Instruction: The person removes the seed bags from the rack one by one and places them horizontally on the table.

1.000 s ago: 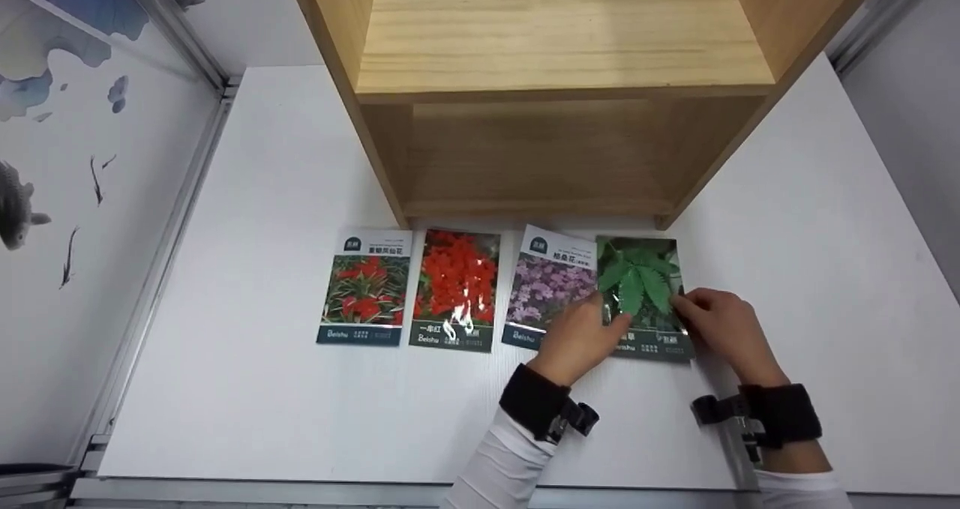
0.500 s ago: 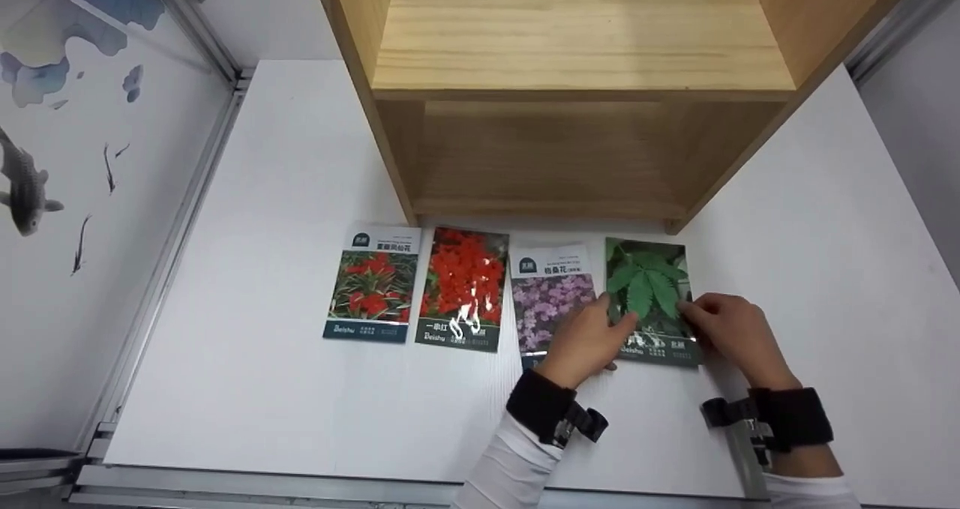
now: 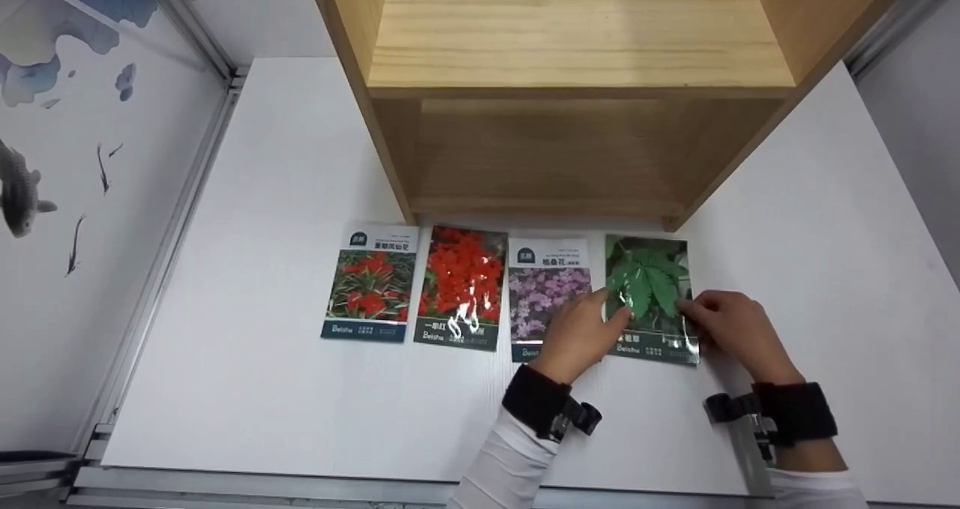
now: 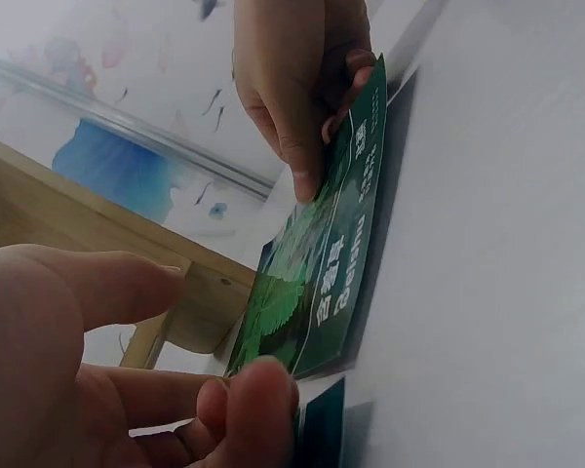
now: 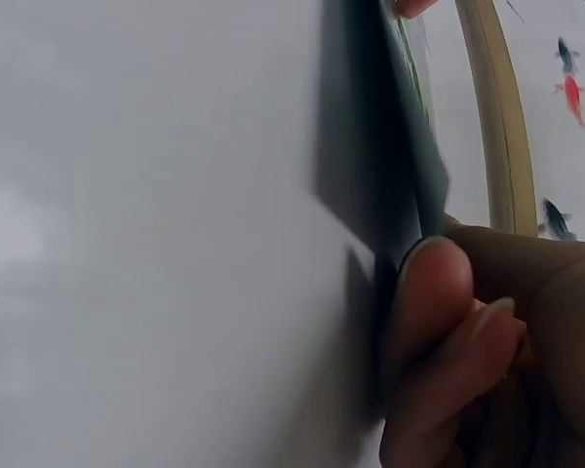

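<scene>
Four-sided flat seed packets lie in a row on the white table. My right hand (image 3: 739,333) pinches the right edge of the green-leaf seed packet (image 3: 646,273), whose near edge is tilted off the table in the left wrist view. My left hand (image 3: 576,335) lies over the lower right part of the purple-flower seed packet (image 3: 546,288). Its fingertips reach the left edge of the green-leaf packet, while the thumb (image 4: 127,288) stands apart from the fingers. Further left are the red-flower seed packet (image 3: 463,273) and a packet with red flowers and striped leaves (image 3: 369,284).
A wooden shelf unit (image 3: 581,93) stands right behind the row of packets, its lower compartment facing me. The white table (image 3: 300,411) extends to both sides and in front. A wall with painted fish (image 3: 150,164) borders the left.
The purple-flower packet has straightened and slid out from against the green-leaf packet, leaving a narrow gap. Both hands stay near the green-leaf packet; the head view has shifted slightly.
</scene>
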### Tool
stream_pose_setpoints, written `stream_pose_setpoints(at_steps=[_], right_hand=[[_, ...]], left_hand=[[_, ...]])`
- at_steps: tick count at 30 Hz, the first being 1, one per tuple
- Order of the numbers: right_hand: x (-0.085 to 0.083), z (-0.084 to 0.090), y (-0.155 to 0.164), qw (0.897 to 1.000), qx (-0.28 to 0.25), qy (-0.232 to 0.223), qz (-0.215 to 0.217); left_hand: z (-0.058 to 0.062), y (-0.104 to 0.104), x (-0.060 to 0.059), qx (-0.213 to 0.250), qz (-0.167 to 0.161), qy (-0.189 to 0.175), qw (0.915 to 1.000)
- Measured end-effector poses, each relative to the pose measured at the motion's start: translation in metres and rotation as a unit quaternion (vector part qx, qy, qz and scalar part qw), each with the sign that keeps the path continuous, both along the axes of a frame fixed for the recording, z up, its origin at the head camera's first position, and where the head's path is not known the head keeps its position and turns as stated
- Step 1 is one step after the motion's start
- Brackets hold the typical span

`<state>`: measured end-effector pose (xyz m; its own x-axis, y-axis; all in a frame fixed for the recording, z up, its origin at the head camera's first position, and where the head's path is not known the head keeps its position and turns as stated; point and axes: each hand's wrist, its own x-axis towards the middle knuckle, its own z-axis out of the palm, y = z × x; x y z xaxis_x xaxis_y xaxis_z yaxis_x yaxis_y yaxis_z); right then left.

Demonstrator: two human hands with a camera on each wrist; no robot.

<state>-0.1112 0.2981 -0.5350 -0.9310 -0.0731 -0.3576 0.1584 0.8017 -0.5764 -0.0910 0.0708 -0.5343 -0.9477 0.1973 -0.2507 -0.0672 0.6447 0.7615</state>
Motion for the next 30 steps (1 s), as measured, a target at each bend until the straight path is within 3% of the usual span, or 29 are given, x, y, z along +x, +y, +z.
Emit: stream_pose_setpoints(at_steps=[10, 17, 25, 30], right_hand=[[0.003, 0.000, -0.003, 1.000, 0.017, -0.006, -0.006], [-0.001, 0.004, -0.005, 0.999, 0.022, -0.023, -0.005], [-0.001, 0.003, 0.001, 0.997, -0.050, -0.062, -0.019], [0.001, 0.011, -0.001, 0.999, -0.023, -0.039, -0.017]], left_hand=[[-0.007, -0.002, -0.007, 0.043, -0.023, -0.020, 0.9986], [-0.005, -0.004, -0.008, 0.056, -0.015, -0.036, 0.9977], [0.000, -0.006, -0.007, 0.081, -0.002, -0.011, 0.9966], [0.009, -0.013, -0.004, 0.102, -0.015, 0.024, 0.9944]])
